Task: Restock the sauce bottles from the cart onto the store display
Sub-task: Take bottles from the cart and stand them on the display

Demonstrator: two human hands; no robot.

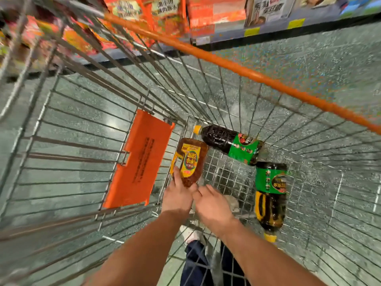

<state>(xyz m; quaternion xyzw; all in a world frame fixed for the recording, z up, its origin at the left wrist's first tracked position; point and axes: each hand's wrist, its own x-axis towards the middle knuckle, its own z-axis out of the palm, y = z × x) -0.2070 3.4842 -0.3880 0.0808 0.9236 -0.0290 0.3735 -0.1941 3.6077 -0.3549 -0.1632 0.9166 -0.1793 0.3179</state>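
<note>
Both hands are down inside the wire cart now. The left hand has its fingers wrapped round the lower end of the amber bottle with the yellow label — that one is gripped, though it looks to be lying against the cart's floor mesh rather than lifted clear. The right hand sits just beside the left, touching it at the thumb side, fingers loosely spread and holding nothing that I can see.

Beyond the hands, further into the cart, a dark bottle with a green label lies on its side, its yellow cap pointing toward the amber one. Off to the right of the right hand, a second dark green-labelled bottle lies with its cap toward the person.

So three bottles are left in the cart — my read is the job is well short of finished, with this pick only starting. The shelf above and ahead is packed with orange packets; where the sauces go I cannot tell from here.
</note>
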